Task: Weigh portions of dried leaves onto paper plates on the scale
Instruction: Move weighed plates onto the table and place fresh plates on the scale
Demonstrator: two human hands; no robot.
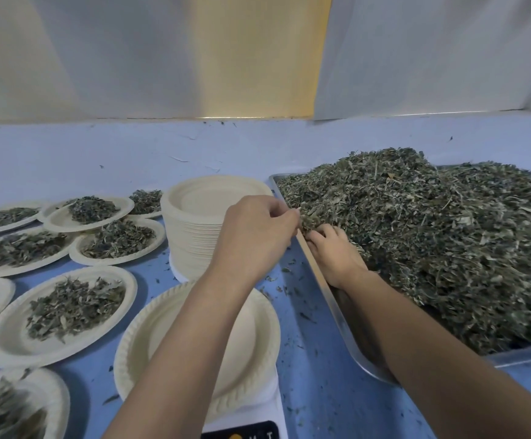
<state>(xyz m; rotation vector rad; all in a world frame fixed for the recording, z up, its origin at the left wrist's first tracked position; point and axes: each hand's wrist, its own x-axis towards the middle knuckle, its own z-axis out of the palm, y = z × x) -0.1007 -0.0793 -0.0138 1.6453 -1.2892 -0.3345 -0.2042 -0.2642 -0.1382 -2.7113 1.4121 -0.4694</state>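
A large heap of dried leaves fills a metal tray on the right. My right hand lies inside the tray at the heap's left edge, fingers curled into the leaves. My left hand reaches over the tray's rim and pinches a tuft of leaves at the same spot. Below my left forearm an empty paper plate rests on a white scale, whose dark display shows at the bottom edge.
A tall stack of empty paper plates stands just left of the tray. Several filled plates cover the blue table on the left. Leaf crumbs are scattered near the tray. A pale wall rises behind.
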